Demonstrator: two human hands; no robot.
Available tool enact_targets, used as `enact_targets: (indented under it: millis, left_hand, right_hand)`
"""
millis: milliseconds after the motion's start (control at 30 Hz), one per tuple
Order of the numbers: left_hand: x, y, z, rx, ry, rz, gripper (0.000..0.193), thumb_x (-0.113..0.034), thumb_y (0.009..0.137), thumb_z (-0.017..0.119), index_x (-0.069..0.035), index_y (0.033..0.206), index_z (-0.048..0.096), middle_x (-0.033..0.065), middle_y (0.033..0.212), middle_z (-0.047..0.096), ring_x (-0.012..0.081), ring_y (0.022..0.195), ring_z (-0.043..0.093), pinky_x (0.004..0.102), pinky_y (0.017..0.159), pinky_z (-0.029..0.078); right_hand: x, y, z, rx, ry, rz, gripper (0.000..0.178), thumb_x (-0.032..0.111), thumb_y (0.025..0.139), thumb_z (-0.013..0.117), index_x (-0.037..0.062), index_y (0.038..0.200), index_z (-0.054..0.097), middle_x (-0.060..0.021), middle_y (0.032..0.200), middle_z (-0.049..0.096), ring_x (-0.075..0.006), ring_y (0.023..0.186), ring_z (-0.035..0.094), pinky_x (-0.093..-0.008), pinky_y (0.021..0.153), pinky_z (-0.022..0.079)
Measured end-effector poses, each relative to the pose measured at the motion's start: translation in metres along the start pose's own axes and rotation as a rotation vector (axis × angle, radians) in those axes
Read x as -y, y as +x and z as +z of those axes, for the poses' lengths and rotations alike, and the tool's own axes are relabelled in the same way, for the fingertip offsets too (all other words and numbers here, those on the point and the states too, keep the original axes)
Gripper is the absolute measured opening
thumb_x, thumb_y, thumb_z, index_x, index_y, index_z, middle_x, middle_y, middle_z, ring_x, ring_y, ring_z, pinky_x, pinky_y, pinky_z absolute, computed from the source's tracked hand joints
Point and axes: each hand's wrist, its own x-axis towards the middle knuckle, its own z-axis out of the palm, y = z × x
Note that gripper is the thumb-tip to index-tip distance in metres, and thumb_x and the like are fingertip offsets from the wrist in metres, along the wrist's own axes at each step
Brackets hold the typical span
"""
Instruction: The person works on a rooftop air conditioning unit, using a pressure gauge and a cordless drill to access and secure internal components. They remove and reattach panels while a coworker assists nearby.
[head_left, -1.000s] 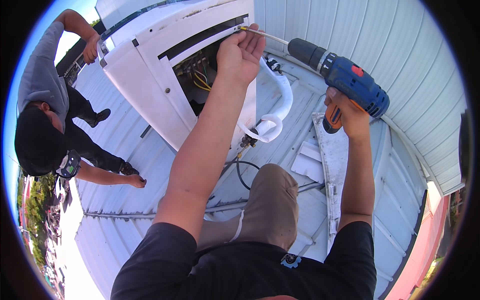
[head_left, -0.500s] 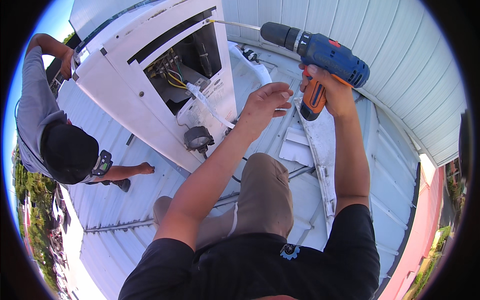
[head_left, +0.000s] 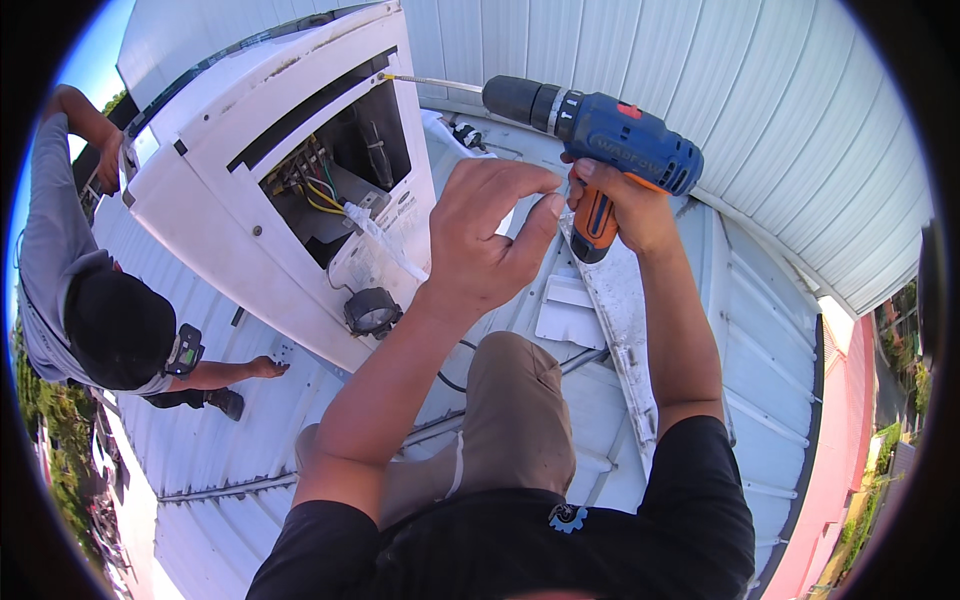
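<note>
Blue-and-orange, the pistol-shaped cordless drill (head_left: 628, 140) sits at one o'clock in the view, the person's right hand (head_left: 630, 205) clamped around its grip. Its long, slim metal bit (head_left: 435, 82) points toward nine o'clock, the tip at the one o'clock corner of the dark opening (head_left: 350, 135) in a tall white metal cabinet (head_left: 200, 180), which stands at ten o'clock.

The person's left hand (head_left: 490, 235) is raised just above centre, at twelve o'clock, fingers curled and thumb close to forefinger; whether they meet or pinch something small cannot be told.

Inside the opening run thin yellow wires (head_left: 325, 208), and a thick white wrapped cable (head_left: 385, 240) slopes from them toward four o'clock. At nine o'clock, a co-worker in a grey shirt (head_left: 55, 230) and black cap (head_left: 120, 330) has one hand (head_left: 110, 165) at the cabinet's edge. Toward four o'clock, a long, scuffed white strip (head_left: 622, 320) lies on the pale ribbed metal roof (head_left: 765, 430).
</note>
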Motion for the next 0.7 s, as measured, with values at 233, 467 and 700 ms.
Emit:
enact_targets:
  millis: [233,467,700]
  left_hand:
    - [-0.010,0.125,0.014,0.586,0.194,-0.155,0.040,-0.042,0.089,0.064,-0.009,0.108,0.074,0.0121,0.095,0.075,0.0290,0.087,0.070,0.0387,0.082,0.054]
    - [-0.011,0.126,0.025,0.580,0.273,-0.298,0.049,-0.050,0.086,0.063,-0.010,0.113,0.073,0.0136,0.089,0.075,0.0303,0.085,0.072,0.0371,0.082,0.056]
    - [0.003,0.088,-0.033,0.178,0.185,0.024,0.036,-0.035,0.085,0.076,-0.007,0.108,0.072,0.0116,0.112,0.073,0.0291,0.098,0.069,0.0389,0.088,0.053]
  right_hand:
    - [0.003,-0.004,0.004,-0.017,-0.059,0.001,0.014,0.012,0.086,0.075,0.0042,0.095,0.067,-0.0053,0.073,0.065,-0.0152,0.063,0.063,-0.0316,0.059,0.051]
    - [-0.004,-0.001,-0.001,-0.019,-0.030,0.023,0.016,0.010,0.085,0.074,0.0023,0.097,0.066,-0.0076,0.076,0.066,-0.0171,0.064,0.065,-0.0327,0.061,0.054]
    - [-0.007,0.004,-0.003,0.017,0.002,0.004,0.023,0.010,0.085,0.072,0.0007,0.105,0.064,-0.0109,0.085,0.067,-0.0197,0.064,0.065,-0.0344,0.062,0.057]
